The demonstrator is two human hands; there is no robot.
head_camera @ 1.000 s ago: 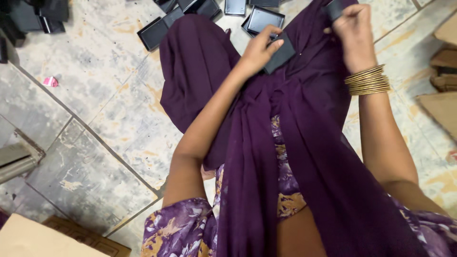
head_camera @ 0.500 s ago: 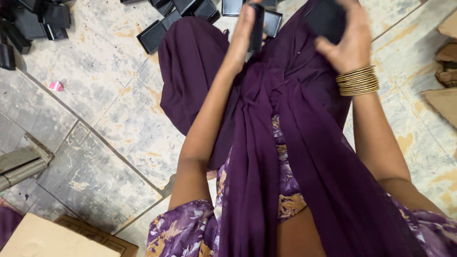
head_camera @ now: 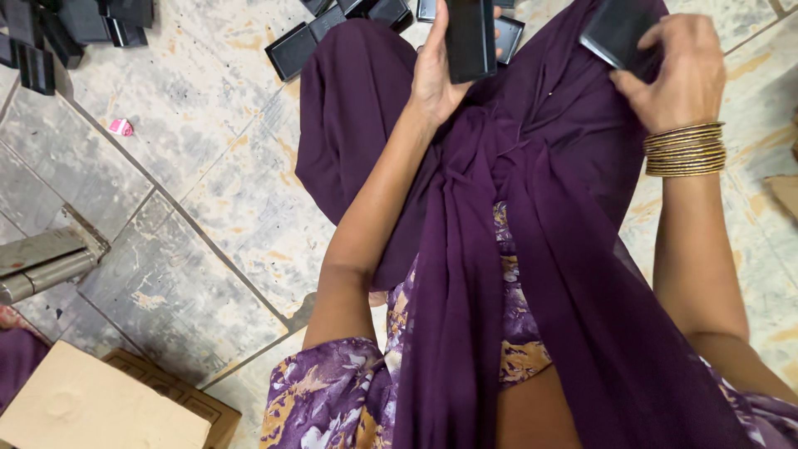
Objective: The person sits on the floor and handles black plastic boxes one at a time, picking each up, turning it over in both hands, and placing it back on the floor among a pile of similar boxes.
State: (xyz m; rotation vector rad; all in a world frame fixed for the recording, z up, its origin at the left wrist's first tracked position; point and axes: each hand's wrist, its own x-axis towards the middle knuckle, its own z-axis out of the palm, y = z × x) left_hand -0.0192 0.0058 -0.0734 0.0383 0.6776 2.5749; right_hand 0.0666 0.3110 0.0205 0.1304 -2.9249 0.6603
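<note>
I sit on a tiled floor with a dark purple cloth draped over my lap and knees. My left hand is raised and grips a flat black box piece held upright near the top edge of the view. Further right, my right hand, with gold bangles on the wrist, holds a second flat black box piece tilted against the cloth. The two pieces are apart from each other.
Several black trays lie on the floor beyond my knees, and more black pieces are heaped at the top left. A cardboard box sits at the bottom left, a grey metal object at the left edge, and a pink scrap on a tile.
The hands have separated: the left lifted its black piece upright, and the right now holds a second piece off to the right. The view has shifted slightly.
</note>
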